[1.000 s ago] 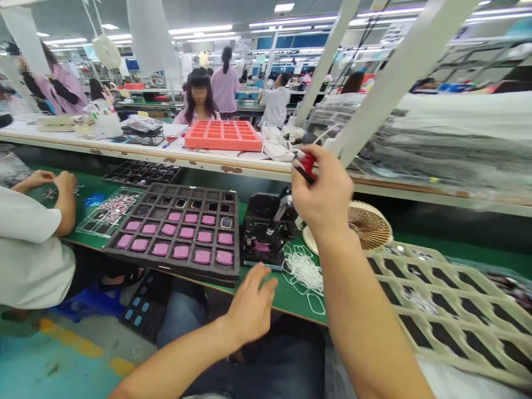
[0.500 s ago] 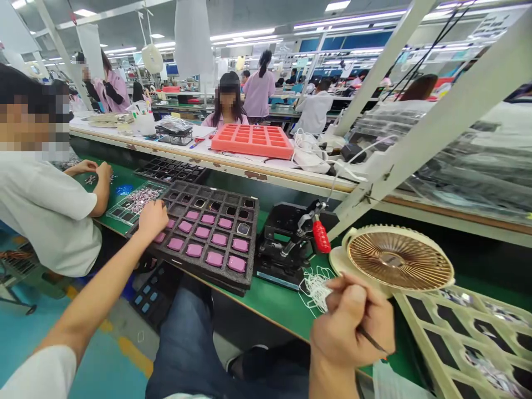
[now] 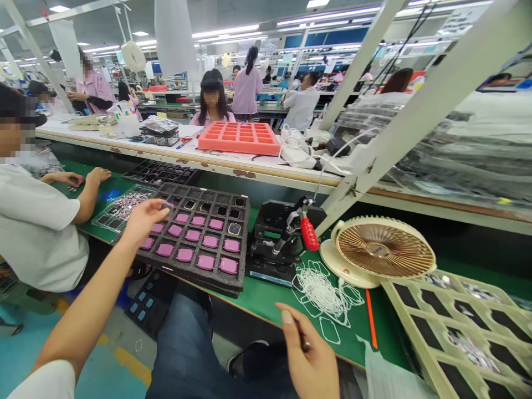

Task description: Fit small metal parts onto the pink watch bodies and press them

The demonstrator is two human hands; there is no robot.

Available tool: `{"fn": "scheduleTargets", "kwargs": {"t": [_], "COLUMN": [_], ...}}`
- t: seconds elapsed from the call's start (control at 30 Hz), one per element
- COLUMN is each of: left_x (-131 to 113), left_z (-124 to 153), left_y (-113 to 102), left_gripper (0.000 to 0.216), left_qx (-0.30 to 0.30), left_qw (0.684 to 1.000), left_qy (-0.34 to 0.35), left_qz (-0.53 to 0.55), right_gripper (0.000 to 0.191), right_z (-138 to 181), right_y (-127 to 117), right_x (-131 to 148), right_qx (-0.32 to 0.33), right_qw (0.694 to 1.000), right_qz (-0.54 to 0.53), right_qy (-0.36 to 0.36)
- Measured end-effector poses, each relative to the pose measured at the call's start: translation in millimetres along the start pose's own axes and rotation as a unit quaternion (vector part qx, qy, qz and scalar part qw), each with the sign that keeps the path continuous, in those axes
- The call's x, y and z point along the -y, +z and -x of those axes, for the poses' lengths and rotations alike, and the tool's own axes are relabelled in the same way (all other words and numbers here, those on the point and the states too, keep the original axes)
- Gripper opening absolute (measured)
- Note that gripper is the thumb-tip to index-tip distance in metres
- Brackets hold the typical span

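My left hand (image 3: 145, 217) reaches over the left edge of a dark foam tray (image 3: 239, 277) that holds rows of pink parts. Its fingers pinch a small pink piece at the fingertips. My right hand (image 3: 310, 360) is low near the bench's front edge, closed on a thin dark tool. Just beyond it lies a pile of white ring-shaped gaskets (image 3: 324, 293) on the green mat. A black press jig (image 3: 274, 244) with a red handle (image 3: 310, 235) stands between the tray and the gaskets; neither hand touches it.
A cream desk fan (image 3: 382, 249) lies face up at the right, beside a cream lattice tray (image 3: 457, 332) and an orange stick (image 3: 371, 318). A salmon compartment tray (image 3: 239, 137) sits on the raised shelf. A co-worker in a white shirt (image 3: 33, 233) works at my left.
My right hand came down from the red handle to the bench's front edge, a thin tool in it. My left hand reached across to the foam tray and lifted slightly.
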State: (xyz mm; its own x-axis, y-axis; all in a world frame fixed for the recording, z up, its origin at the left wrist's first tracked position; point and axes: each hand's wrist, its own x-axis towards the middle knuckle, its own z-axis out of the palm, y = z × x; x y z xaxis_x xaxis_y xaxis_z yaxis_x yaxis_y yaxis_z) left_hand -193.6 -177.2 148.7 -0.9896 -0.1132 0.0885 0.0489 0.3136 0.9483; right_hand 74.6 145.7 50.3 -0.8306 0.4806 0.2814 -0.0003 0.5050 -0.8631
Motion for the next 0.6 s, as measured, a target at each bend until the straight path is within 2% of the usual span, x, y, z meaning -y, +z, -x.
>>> {"fn": "scheduleTargets", "kwargs": {"t": [0.07,0.13,0.17,0.2,0.23,0.33,0.43,0.5,0.6], "left_x": [0.2,4.4,7.1,9.5,11.4,12.6,11.9,14.3,23.2], "left_z": [56.0,112.5,137.1,157.8,174.1,200.0,209.4,215.1,223.5], "left_y": [34.5,71.6,88.4,103.2,115.5,138.1,146.3,150.8,161.6], "left_gripper": [0.061,0.053,0.048,0.045,0.044,0.037,0.038,0.046,0.055], "left_qx": [0.07,0.132,0.161,0.18,0.179,0.18,0.262,0.306,0.31], "left_qw": [0.994,0.98,0.97,0.945,0.924,0.883,0.876,0.879,0.889], "left_qy": [0.006,-0.004,-0.016,-0.058,-0.091,-0.154,-0.164,-0.16,-0.185], "left_qz": [0.09,0.147,0.183,0.267,0.325,0.405,0.371,0.329,0.28], "right_gripper": [0.036,0.036,0.036,0.036,0.035,0.029,0.028,0.028,0.032], "right_z": [-0.2,-1.3,-1.8,-2.1,-1.9,1.9,11.1,20.4,34.5], "right_y": [18.0,39.6,49.0,56.3,60.9,59.7,46.4,37.0,22.6], "right_x": [17.7,34.2,39.9,43.3,44.1,33.5,15.5,7.5,4.5], "right_qx": [0.047,0.074,0.072,0.059,0.041,-0.023,-0.066,-0.063,0.008], "right_qw": [0.998,0.994,0.992,0.99,0.989,0.987,0.985,0.984,0.99], "right_qz": [-0.026,-0.045,-0.054,-0.062,-0.07,-0.074,-0.023,0.02,0.054], "right_qy": [-0.029,-0.069,-0.092,-0.111,-0.125,-0.144,-0.16,-0.167,-0.134]}}
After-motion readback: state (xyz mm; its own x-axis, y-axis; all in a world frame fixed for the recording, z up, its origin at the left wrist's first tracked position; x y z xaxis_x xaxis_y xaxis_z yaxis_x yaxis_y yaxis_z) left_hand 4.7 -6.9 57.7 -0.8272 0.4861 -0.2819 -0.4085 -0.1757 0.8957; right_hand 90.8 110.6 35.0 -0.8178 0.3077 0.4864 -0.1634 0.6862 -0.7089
